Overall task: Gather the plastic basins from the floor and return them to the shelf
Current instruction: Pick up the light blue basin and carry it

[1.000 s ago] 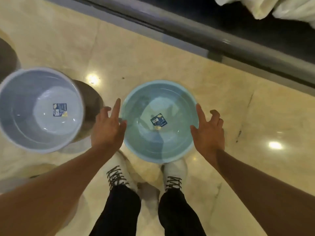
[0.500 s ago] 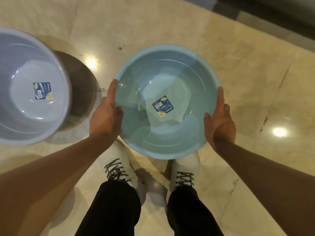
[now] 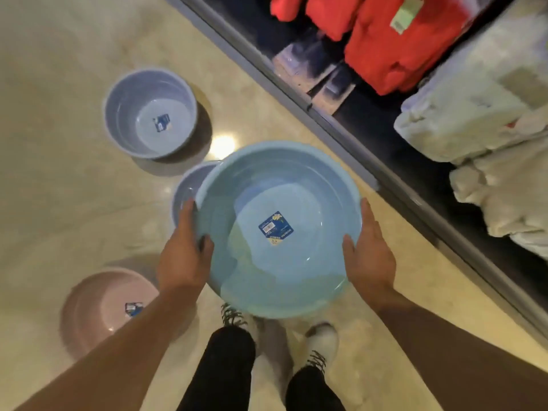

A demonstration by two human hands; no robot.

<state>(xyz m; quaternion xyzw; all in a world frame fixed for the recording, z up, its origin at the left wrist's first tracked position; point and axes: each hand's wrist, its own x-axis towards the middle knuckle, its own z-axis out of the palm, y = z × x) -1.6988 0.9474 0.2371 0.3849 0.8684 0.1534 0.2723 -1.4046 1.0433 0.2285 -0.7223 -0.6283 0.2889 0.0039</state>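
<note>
Seen from above, a person stands on a pale stone floor (image 3: 74, 179) beside a store shelf (image 3: 341, 134). A pink basin (image 3: 95, 310) sits on the floor at eight o'clock, and a lilac basin (image 3: 149, 112) at eleven o'clock. Another lilac basin (image 3: 185, 188) peeks out just behind the held one. The left hand (image 3: 184, 256) and right hand (image 3: 370, 256) grip opposite rims of a blue basin (image 3: 278, 229) at centre, thumbs hooked inside, the other fingers hidden under the rim. A second ago this basin lay on the floor between open hands; it is now lifted clear, above the shoes. The view has swung up, bringing the shelf, with red clothes (image 3: 385, 37) and pale blankets (image 3: 474, 120), in at two o'clock. One basin is gathered; three wait.
</note>
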